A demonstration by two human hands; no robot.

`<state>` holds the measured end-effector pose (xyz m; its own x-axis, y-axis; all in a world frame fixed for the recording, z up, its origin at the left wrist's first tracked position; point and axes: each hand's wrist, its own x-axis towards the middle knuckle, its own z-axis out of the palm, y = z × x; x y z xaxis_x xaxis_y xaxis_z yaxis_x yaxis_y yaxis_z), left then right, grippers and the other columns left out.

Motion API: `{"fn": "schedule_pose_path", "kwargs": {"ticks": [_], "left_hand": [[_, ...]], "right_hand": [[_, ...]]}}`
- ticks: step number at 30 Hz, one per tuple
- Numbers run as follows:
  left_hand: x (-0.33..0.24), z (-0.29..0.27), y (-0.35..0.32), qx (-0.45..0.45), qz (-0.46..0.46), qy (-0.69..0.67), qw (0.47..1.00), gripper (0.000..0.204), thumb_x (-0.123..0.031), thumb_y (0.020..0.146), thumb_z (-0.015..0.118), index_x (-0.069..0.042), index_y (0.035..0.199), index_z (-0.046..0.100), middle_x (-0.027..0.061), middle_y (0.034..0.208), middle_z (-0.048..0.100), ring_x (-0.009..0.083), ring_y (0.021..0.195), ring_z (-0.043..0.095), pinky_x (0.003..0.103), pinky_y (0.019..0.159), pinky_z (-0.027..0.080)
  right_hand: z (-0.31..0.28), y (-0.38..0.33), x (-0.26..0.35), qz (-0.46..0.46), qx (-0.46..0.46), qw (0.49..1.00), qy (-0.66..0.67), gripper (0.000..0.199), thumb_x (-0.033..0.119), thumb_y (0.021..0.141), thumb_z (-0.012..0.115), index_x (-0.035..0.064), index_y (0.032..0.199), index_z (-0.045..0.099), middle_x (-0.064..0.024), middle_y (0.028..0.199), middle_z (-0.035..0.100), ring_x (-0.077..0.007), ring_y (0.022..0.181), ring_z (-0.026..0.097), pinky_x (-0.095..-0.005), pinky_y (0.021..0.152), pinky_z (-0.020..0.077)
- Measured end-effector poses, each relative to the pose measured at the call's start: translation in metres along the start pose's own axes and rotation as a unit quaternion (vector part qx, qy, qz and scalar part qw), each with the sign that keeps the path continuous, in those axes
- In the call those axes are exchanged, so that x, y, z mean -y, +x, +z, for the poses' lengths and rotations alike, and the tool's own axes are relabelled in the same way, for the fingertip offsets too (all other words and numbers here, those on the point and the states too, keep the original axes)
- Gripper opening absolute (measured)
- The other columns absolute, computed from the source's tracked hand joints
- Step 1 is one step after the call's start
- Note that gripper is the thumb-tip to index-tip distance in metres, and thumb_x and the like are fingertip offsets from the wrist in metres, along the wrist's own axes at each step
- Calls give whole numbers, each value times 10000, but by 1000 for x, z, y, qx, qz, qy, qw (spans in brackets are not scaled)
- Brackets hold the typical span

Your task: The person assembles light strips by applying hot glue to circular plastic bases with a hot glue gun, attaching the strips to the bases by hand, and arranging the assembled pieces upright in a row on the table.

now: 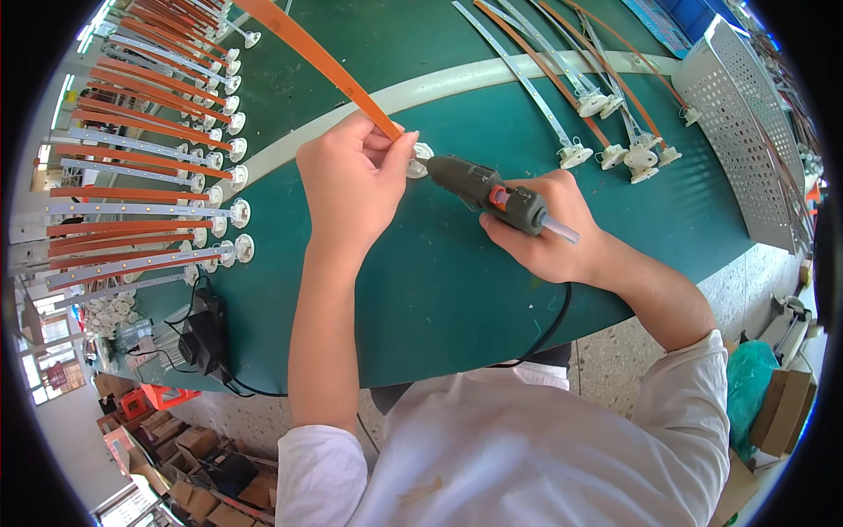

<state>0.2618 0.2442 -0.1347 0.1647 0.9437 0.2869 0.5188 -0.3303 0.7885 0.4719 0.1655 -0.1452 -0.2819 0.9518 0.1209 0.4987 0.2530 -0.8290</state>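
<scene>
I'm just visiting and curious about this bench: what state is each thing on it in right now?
Left hand: pinching the end of an orange strip.
Right hand: gripping a glue gun, nozzle aimed at a white round cap.
Glue stick: protruding from the gun's rear.
Strips on the left: laid side by side, caps attached.
Strips at the upper right: loosely piled.
Black adapter: cabled up.

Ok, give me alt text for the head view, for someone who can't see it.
Over a green table, the person's left hand pinches the end of an orange strip against a small white round cap, while the right hand aims a dark glue gun at that joint. Rows of orange and silver strips with white caps lie to the left; more lie upper right.
</scene>
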Motion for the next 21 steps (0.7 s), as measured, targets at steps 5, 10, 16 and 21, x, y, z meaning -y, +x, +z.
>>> {"fn": "schedule_pose_path", "kwargs": {"ticks": [5, 10, 16, 21], "left_hand": [[-1, -2, 0, 23, -13, 18, 999, 103, -25, 859, 758, 47, 900, 697, 103, 774, 739, 113, 684, 715, 226, 620, 549], [-4, -3, 1, 27, -11, 29, 999, 115, -35, 854, 765, 47, 897, 698, 102, 769, 738, 118, 682, 718, 229, 623, 552], [1, -2, 0, 9, -5, 8, 1000, 90, -51, 822, 763, 11, 852, 705, 106, 708, 732, 189, 625, 727, 276, 605, 540], [1, -2, 1, 10, -10, -7, 1000, 82, -48, 824, 758, 8, 846, 702, 106, 711, 733, 196, 629, 730, 280, 608, 540]], "right_hand": [[0, 3, 4, 46, 8, 999, -20, 193, 154, 795, 690, 9, 690, 619, -173, 583, 587, -390, 559, 600, -409, 545, 501], [-1, 3, 5, 40, 12, 999, -16, 202, 155, 798, 685, 6, 685, 611, -174, 581, 584, -394, 559, 597, -416, 546, 499], [-3, 2, 9, 57, 26, 998, -20, 205, 158, 802, 679, 1, 691, 606, -177, 583, 584, -402, 572, 602, -417, 560, 501], [0, 2, 5, 41, 1, 999, -12, 224, 120, 821, 715, -38, 715, 599, -142, 544, 531, -294, 466, 518, -369, 494, 425]]}}
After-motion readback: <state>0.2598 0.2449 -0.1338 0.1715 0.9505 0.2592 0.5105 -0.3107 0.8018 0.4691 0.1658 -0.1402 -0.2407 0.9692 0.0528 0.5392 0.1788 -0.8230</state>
